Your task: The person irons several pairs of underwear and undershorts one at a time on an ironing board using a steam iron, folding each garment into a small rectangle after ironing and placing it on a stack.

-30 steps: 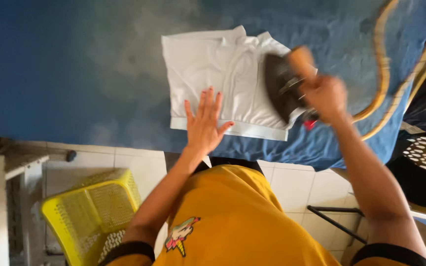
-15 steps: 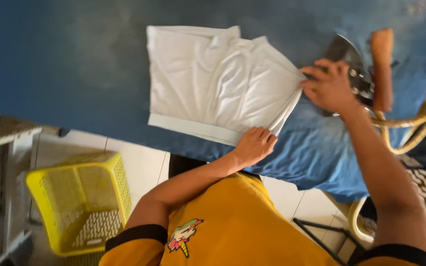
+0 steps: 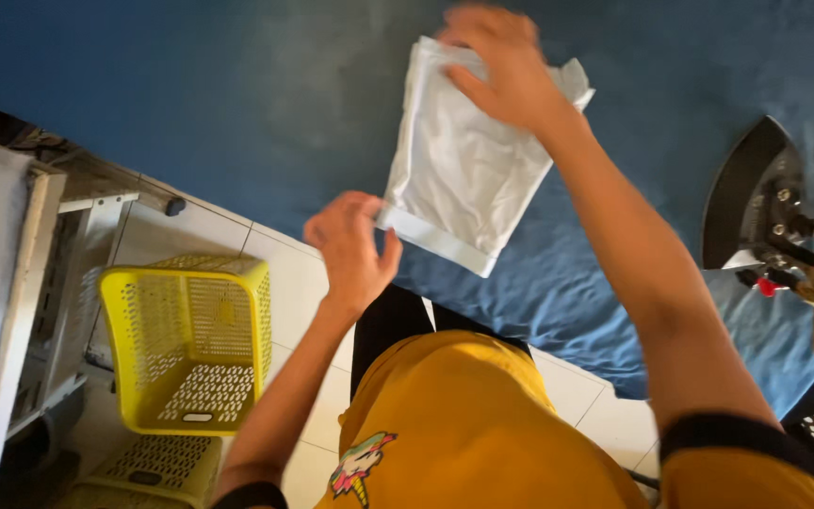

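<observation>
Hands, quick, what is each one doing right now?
Left hand: pinching the white garment's near corner.
Right hand: fingers spread, pressing on the garment's far end.

A white folded cloth [image 3: 468, 160] lies on a blue padded table [image 3: 190, 104]. The right hand [image 3: 506, 66] presses flat on the cloth's far end, while the left hand [image 3: 350, 247] pinches its near corner at the table's edge. An iron [image 3: 756, 212] stands tipped up on the blue cover to the right. A yellow plastic basket [image 3: 186, 339] sits on the tiled floor below.
</observation>
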